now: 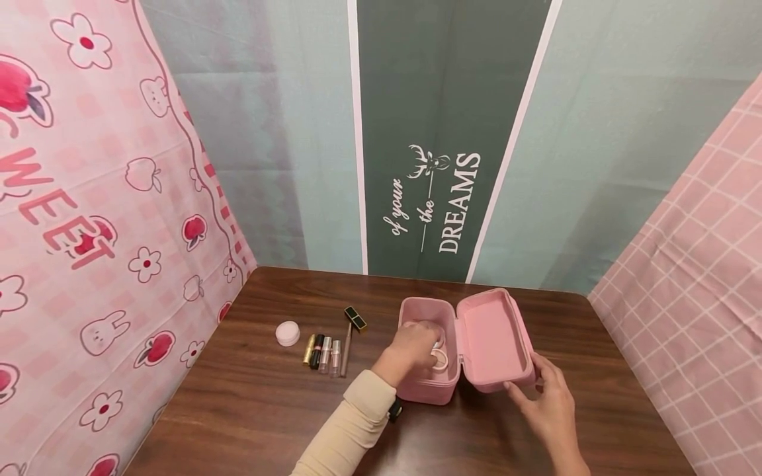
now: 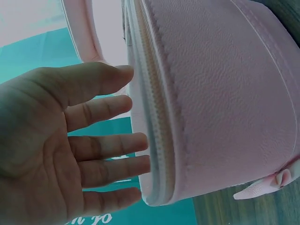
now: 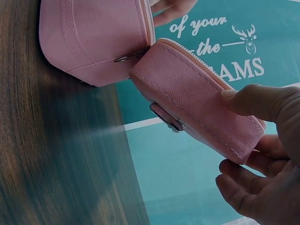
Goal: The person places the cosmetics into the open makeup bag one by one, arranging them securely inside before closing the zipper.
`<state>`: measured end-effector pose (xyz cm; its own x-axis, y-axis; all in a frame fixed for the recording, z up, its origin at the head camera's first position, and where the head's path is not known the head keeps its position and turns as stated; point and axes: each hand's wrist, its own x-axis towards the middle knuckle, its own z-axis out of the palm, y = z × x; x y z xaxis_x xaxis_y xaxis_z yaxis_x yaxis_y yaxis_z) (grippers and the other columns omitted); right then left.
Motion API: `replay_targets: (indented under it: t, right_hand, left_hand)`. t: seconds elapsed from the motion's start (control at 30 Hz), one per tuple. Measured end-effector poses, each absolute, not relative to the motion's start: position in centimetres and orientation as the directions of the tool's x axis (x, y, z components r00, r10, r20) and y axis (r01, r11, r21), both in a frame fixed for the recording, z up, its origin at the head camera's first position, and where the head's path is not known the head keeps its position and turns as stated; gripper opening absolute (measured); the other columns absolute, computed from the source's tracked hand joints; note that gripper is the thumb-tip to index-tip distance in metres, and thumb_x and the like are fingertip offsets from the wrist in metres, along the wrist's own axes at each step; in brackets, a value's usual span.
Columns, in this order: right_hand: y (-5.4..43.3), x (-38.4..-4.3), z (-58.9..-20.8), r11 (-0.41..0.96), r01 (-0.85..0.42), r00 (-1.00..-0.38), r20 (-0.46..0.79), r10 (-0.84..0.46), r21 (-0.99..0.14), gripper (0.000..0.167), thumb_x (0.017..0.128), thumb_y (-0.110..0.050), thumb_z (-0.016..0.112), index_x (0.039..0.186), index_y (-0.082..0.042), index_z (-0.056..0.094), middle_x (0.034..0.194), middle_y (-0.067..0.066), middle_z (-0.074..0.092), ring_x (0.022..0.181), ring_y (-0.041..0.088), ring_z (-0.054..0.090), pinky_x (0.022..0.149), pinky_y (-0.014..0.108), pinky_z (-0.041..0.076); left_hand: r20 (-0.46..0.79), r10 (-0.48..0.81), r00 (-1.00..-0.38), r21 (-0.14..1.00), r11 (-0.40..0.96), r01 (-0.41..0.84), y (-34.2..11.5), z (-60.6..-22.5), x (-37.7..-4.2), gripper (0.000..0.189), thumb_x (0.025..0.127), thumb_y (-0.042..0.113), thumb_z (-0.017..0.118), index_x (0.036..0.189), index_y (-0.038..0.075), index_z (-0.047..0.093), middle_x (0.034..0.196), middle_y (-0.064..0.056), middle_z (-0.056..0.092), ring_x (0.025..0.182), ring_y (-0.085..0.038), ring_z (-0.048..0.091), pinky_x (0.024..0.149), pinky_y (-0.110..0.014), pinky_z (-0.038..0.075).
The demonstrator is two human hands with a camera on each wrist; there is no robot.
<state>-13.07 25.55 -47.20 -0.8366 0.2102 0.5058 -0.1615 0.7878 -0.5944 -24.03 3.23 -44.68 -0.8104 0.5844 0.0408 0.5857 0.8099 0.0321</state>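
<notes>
A pink zippered makeup case [image 1: 428, 395] stands on the table with its lid [image 1: 494, 340] swung out to the right. Over the case's opening is my left hand [image 1: 417, 347], its fingers reaching in over the rim. In the left wrist view those fingers [image 2: 110, 146] look straight and hold nothing visible. A round, pale compact-like item [image 1: 439, 359] lies inside the case beside the fingers; the rest of the contents is partly hidden. My right hand [image 1: 550, 403] grips the lid's near right corner, thumb on one side and fingers on the other, as the right wrist view [image 3: 267, 159] shows.
Left of the case, a small round pink jar [image 1: 288, 334] sits on the brown wooden table [image 1: 226, 403]. Near it are a gold tube [image 1: 309, 349], several lipstick-like tubes [image 1: 325, 355], a slim brown stick [image 1: 346, 350] and a black rectangular item [image 1: 355, 318]. Printed cloths hang behind and at both sides.
</notes>
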Motion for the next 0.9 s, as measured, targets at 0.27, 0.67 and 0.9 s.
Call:
replay_targets:
  t: [0.27, 0.67, 0.9]
  right_hand:
    - [25.3, -12.8, -47.3, 0.799, -0.151, -0.838, 0.504, 0.209, -0.583, 0.068, 0.06, -0.003, 0.084, 0.119, 0.011, 0.052, 0.113, 0.026, 0.052, 0.081, 0.031, 0.057, 0.067, 0.025, 0.049]
    - [25.3, -12.7, -47.4, 0.795, -0.151, -0.835, 0.507, 0.215, -0.587, 0.068, 0.06, -0.002, 0.084, 0.119, 0.011, 0.052, 0.114, 0.026, 0.052, 0.081, 0.03, 0.057, 0.066, 0.029, 0.05]
    - [25.6, -12.9, -47.4, 0.787, -0.14, -0.843, 0.49, 0.224, -0.601, 0.068, 0.062, -0.003, 0.084, 0.121, 0.01, 0.051, 0.116, 0.025, 0.051, 0.083, 0.032, 0.057, 0.068, 0.006, 0.038]
  left_hand:
    - [-0.01, 0.484, -0.875, 0.157, 0.865, 0.477, 1.9, -44.3, -22.8, 0.025, 0.076, 0.033, 0.075, 0.093, 0.017, 0.066, 0.092, 0.002, 0.062, 0.085, -0.015, 0.056, 0.071, -0.041, 0.046]
    - [0.123, 0.467, -0.876, 0.159, 0.862, 0.482, -1.2, -44.7, -21.7, 0.032, 0.076, 0.032, 0.073, 0.103, 0.016, 0.067, 0.092, -0.005, 0.06, 0.08, -0.023, 0.059, 0.064, -0.039, 0.045]
    - [0.161, 0.432, -0.887, 0.213, 0.863, 0.459, -2.4, -45.2, -21.4, 0.036, 0.077, 0.031, 0.073, 0.108, 0.014, 0.067, 0.094, -0.005, 0.061, 0.082, -0.023, 0.059, 0.066, -0.038, 0.044]
